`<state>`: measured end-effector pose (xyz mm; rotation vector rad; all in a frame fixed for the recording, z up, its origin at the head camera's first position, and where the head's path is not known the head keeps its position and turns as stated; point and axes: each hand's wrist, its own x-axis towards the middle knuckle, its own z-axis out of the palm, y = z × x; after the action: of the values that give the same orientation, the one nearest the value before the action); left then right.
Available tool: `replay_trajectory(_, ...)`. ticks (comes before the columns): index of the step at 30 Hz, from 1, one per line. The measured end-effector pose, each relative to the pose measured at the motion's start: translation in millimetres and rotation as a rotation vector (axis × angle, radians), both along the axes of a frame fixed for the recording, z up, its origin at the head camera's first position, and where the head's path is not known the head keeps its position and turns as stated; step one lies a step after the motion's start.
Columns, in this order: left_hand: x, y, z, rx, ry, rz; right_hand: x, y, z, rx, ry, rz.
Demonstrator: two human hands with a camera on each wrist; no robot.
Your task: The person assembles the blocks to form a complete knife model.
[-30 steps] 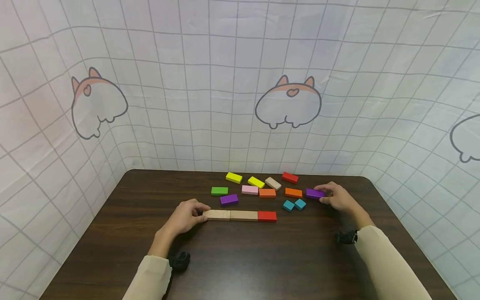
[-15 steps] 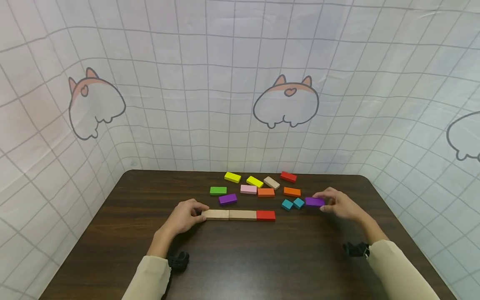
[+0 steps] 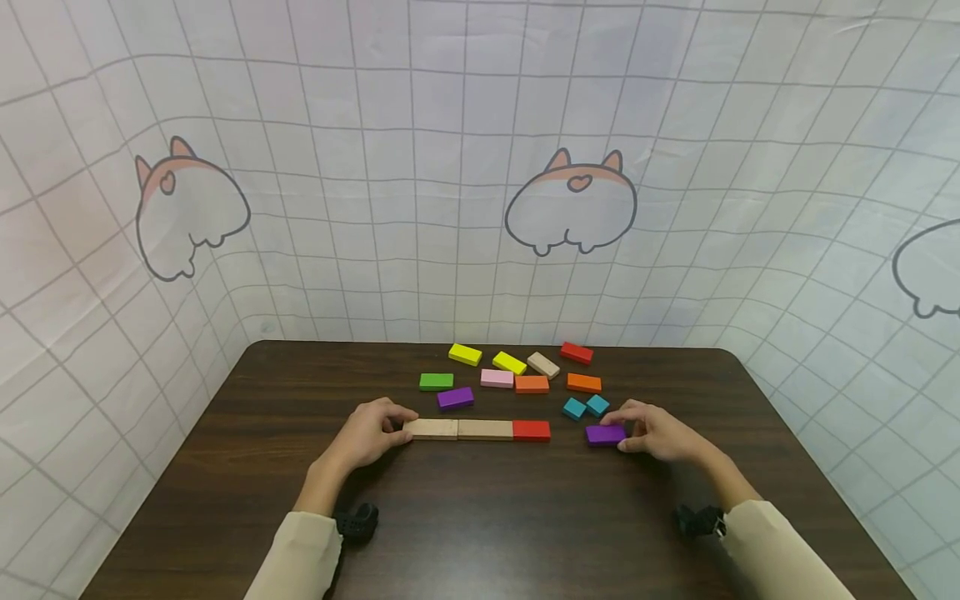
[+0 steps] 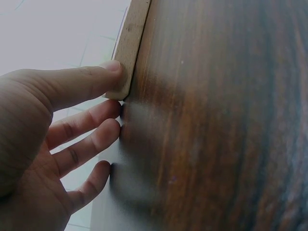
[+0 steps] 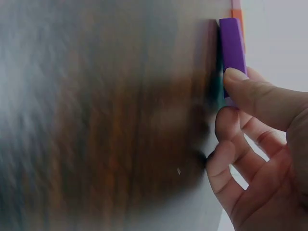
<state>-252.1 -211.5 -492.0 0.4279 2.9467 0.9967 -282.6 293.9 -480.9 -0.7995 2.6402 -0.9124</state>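
Three blocks lie end to end in a row: a plain wooden block (image 3: 437, 429), a second wooden block (image 3: 486, 430) and a red block (image 3: 532, 431). My left hand (image 3: 369, 433) pinches the row's left end; in the left wrist view the thumb (image 4: 91, 83) presses the near side of the wood while the other fingertips touch the table. To the right of the row, with a gap between, my right hand (image 3: 660, 432) holds a purple block (image 3: 605, 435) by its right end. In the right wrist view this purple block (image 5: 233, 48) sits between thumb and fingers, seemingly just off the table.
Behind the row lie loose blocks: two small teal ones (image 3: 586, 407), another purple one (image 3: 456, 398), a green one (image 3: 437, 382), a pink one (image 3: 497, 378), plus orange, yellow, wooden and red ones. A grid-patterned cloth (image 3: 420, 208) hangs around the dark table (image 3: 480, 517).
My right hand has brought the purple block from beside the orange block toward me and left, nearer the row's red end. The left hand stays at the row's left end.
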Motion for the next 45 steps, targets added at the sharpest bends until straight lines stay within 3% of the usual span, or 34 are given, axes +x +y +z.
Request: replay_trajectory(45, -3.0, -0.1, -3.3, -0.007, 0.008, 0.005, -8.0, -56.0, -6.8, 0.028, 0.072, -0.02)
